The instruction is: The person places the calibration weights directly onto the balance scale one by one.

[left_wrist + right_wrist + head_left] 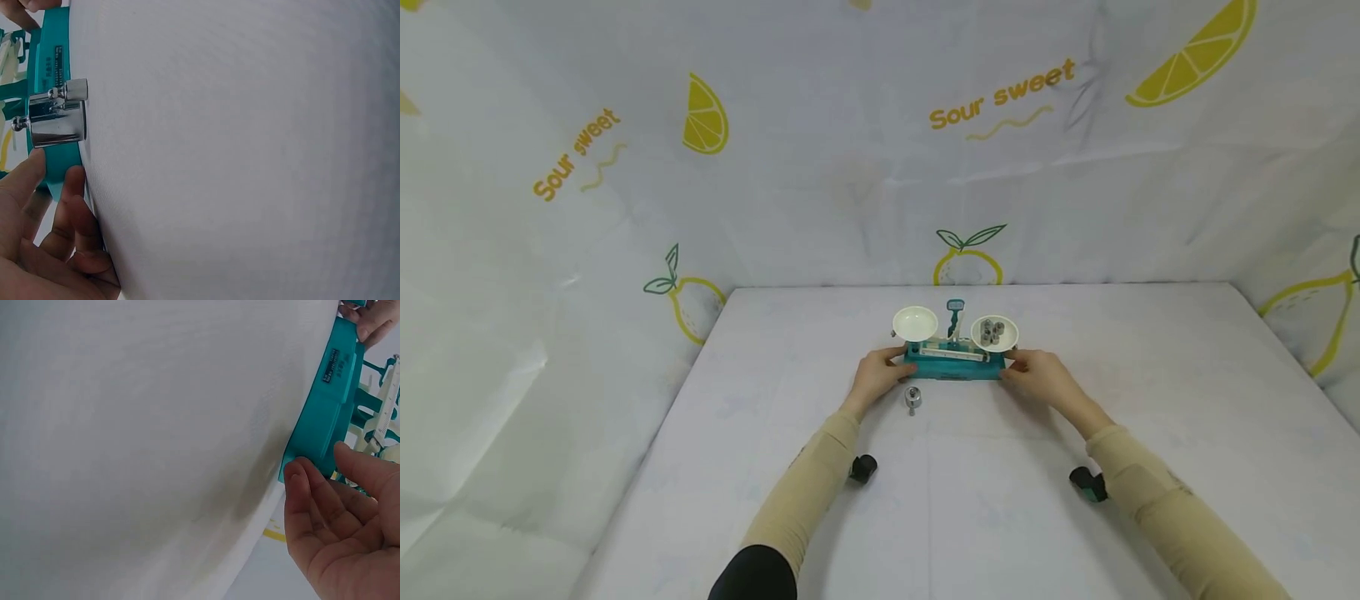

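A teal balance scale (953, 367) with two white pans stands toward the back of the table. My left hand (877, 377) grips the left end of its base, thumb and fingers bent around the edge. At the opposite end, my right hand (1037, 375) holds the base between thumb and fingers; the right wrist view shows this grip on the teal base (319, 412) closely. Several small grey metal pieces (992, 332) lie in the right pan, while the left pan (915, 323) holds nothing. Shiny metal weights (59, 122), one large and one smaller, stand in front of the base's left part.
The white-covered table (970, 500) meets a white lemon-print backdrop (850, 167) behind the scale and at the sides. Black wrist devices (863, 468) show beside both forearms.
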Demonstrator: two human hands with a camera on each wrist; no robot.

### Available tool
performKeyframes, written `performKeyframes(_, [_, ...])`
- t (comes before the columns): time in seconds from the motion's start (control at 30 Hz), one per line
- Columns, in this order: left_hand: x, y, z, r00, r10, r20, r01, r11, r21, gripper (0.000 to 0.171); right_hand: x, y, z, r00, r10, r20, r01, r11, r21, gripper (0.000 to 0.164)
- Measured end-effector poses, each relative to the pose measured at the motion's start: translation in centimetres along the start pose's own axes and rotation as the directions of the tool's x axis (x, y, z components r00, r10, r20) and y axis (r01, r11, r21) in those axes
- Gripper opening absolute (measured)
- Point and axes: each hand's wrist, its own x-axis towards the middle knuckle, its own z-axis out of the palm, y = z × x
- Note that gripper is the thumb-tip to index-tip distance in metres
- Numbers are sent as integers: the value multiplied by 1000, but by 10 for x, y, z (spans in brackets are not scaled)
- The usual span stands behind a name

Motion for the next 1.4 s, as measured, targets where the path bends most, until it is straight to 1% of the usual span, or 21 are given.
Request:
performKeyframes(0.1, [0, -1, 1, 1000, 7, 3, -7, 1000, 1, 50, 3, 2, 3, 1000, 6, -4, -6, 1000, 2, 44])
performKeyframes(0.2, [0, -2, 2, 1000, 9, -3, -9, 1000, -1, 50, 6, 3, 3, 999, -6, -34, 6, 1000, -15, 34])
performKeyframes(0.33, [0, -2, 1, 1000, 5, -10, -5, 1000, -4, 51, 9, 4, 4, 998, -9, -64, 7, 999, -37, 27])
performKeyframes(0.4, [-1, -2, 0, 1000, 7, -7, -7, 1000, -6, 51, 9, 3, 4, 998, -7, -65, 4, 999, -47, 28])
performKeyframes(0.5, [-3, -3, -1, 1000, 27, 2, -27, 1000, -15, 51, 10, 0, 3, 998, -10, -65, 6, 998, -63, 28])
performKeyframes(0.53, [-4, -3, -1, 999, 43, 1, -43, 999, -10, 50, 10, -1, 3, 998, -13, -62, 9, 998, -68, 27])
performKeyframes(0.63, [-7, -4, -2, 998, 64, 9, -64, 998, -6, 50, 10, -2, 4, 998, -17, -54, 12, 997, -81, 27])
performKeyframes(0.73, [-9, -6, -3, 998, 65, 18, -65, 998, 5, 51, 10, -2, 4, 999, -12, -44, 8, 996, -89, 29])
performKeyframes(0.77, [-9, -6, -4, 998, 53, 23, -53, 999, 1, 52, 10, -1, 4, 999, -12, -40, 9, 996, -89, 30])
performKeyframes(0.93, [-12, -7, -10, 999, 40, 26, -40, 999, 15, 53, 9, 0, 3, 1000, 6, -25, -9, 997, -81, 35])
performKeyframes(1.03, [-16, -7, -13, 998, 40, 50, -41, 999, 23, 50, 9, 0, 3, 1000, 14, -20, -15, 997, -75, 35])
performKeyframes(1.17, [-23, -5, -16, 993, 48, 111, -50, 999, 15, 43, 8, -1, 3, 1000, 13, -25, -15, 997, -73, 33])
performKeyframes(1.3, [-28, -2, -17, 984, 83, 157, -87, 996, 23, 37, 9, -2, 4, 999, 9, -35, -12, 997, -78, 32])
performKeyframes(1.4, [-30, -3, -16, 979, 111, 169, -119, 992, 39, 34, 10, -2, 5, 999, 8, -39, -12, 997, -82, 31])
